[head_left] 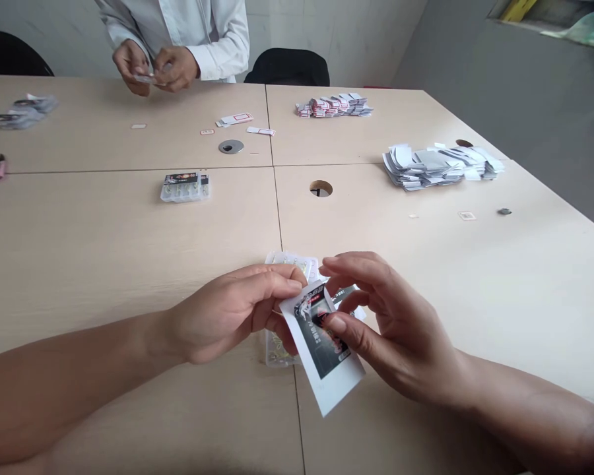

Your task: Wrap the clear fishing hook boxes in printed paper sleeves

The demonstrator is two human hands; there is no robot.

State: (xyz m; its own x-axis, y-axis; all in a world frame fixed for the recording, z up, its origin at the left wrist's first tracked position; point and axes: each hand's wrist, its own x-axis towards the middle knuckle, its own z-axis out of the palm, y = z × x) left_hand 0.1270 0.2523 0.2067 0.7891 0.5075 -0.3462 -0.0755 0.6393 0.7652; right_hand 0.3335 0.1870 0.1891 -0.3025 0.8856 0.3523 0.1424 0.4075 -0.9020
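A white sheet with a black printed sticker label (321, 356) is held tilted over the table. My left hand (242, 303) pinches its upper left corner between thumb and fingers. My right hand (396, 323) has its thumb on the label's right edge, with the fingers curled behind it. Under my hands lies a clear plastic case (280, 353) with small gold-coloured pieces inside, largely covered. Another black printed label (349, 295) shows partly behind my right fingers.
Two clear cases with black labels (181, 188) lie ahead on the left. Heaped papers (440, 166) and red-edged slips (334, 105) are at the back right. A co-worker's hands (158, 67) hold a small clear item across the table (103, 251). A round cable hole (321, 189) opens mid-table.
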